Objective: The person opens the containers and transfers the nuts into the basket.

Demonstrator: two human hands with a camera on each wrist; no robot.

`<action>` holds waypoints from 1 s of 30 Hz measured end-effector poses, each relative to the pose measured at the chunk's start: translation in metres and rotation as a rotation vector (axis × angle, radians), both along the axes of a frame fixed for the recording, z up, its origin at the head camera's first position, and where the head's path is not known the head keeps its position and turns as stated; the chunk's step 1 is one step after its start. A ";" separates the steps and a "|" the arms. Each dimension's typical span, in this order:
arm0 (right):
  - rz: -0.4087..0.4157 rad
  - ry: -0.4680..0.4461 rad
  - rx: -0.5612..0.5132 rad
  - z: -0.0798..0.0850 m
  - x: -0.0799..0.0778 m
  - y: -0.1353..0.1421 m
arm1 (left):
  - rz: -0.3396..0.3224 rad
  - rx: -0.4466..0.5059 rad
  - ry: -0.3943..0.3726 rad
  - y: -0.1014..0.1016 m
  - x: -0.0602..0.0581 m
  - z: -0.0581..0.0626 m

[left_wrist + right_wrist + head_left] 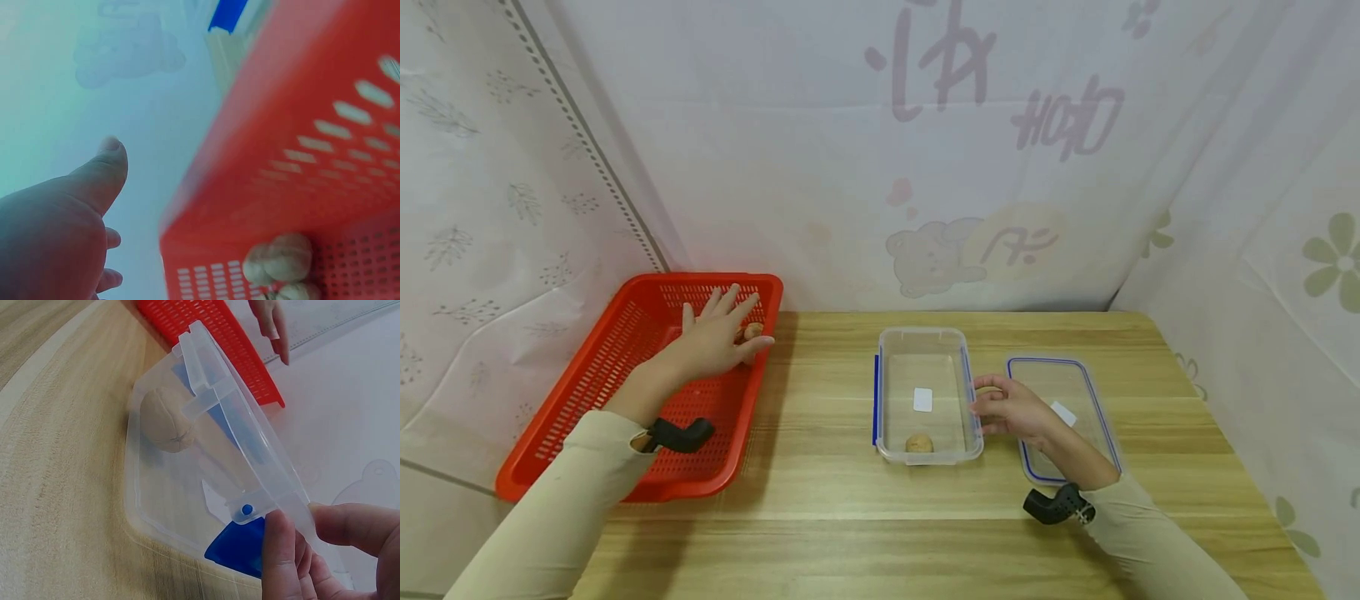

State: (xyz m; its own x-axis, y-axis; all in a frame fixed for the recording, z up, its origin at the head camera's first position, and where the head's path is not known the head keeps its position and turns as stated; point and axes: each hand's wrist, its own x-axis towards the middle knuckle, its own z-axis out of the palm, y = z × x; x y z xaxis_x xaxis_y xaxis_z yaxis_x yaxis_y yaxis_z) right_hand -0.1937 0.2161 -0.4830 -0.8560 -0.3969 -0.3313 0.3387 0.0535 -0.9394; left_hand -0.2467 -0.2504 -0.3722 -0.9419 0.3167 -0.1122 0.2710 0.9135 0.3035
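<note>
My left hand [711, 337] is over the far part of a red plastic basket [741, 450], fingers spread and holding nothing. Below it, several walnuts [287, 256] lie in the basket's corner, partly hidden by the hand in the head view. At the middle of the table is a clear plastic box [883, 400] with blue clips, and one walnut [919, 443] sits at its near end. My right hand [1011, 408] grips the box's right wall; the right wrist view has the rim between thumb and fingers, by a blue clip [240, 547].
A clear lid [1097, 417] with a blue seal lies on the wooden table [850, 550], partly under the right forearm. White printed cloth [820, 167] hangs behind the table and along both sides. Each wrist wears a black camera mount [681, 435].
</note>
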 end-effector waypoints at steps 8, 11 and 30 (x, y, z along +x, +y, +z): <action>0.004 -0.005 0.009 0.000 0.000 0.001 | -0.053 -0.002 0.001 0.022 0.003 0.005; 0.007 -0.005 0.009 0.000 -0.001 0.001 | -0.081 0.001 0.000 0.030 0.004 0.005; -0.001 -0.019 0.006 0.003 -0.001 0.000 | -0.246 -0.012 0.040 0.093 0.002 0.003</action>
State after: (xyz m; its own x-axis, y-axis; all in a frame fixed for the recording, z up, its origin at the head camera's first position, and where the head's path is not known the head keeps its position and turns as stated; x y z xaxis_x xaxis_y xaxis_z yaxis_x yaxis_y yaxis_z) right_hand -0.1951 0.2157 -0.4804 -0.8500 -0.3940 -0.3497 0.3565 0.0583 -0.9325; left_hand -0.2443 -0.1578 -0.3696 -0.8401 0.5362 -0.0820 0.4975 0.8219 0.2775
